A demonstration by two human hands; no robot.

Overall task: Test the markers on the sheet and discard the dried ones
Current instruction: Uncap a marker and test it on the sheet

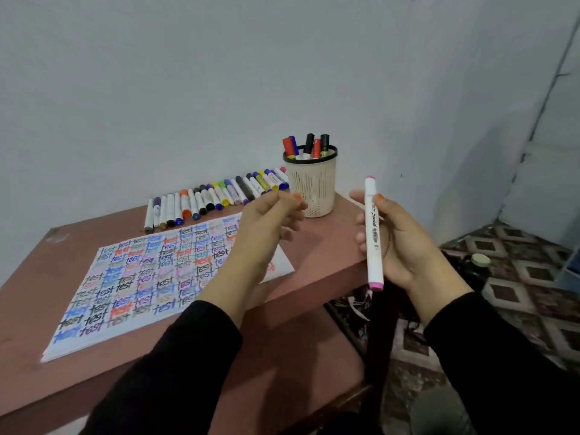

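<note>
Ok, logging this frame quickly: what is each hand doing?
Left hand: loosely curled, holding nothing visible.
Right hand: grips the pink-capped marker.

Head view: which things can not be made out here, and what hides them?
- Sheet: right part hidden behind the left hand and forearm.
- Row of markers: right end hidden behind the cup.
- Markers in the cup: lower parts hidden by its wall.
- Pink-capped marker in the right hand: print too small to read; tips capped.
- Left hand: blurred; whether it pinches anything is unclear.

Head view, down onto nearby sheet (pixel 141 277)
</note>
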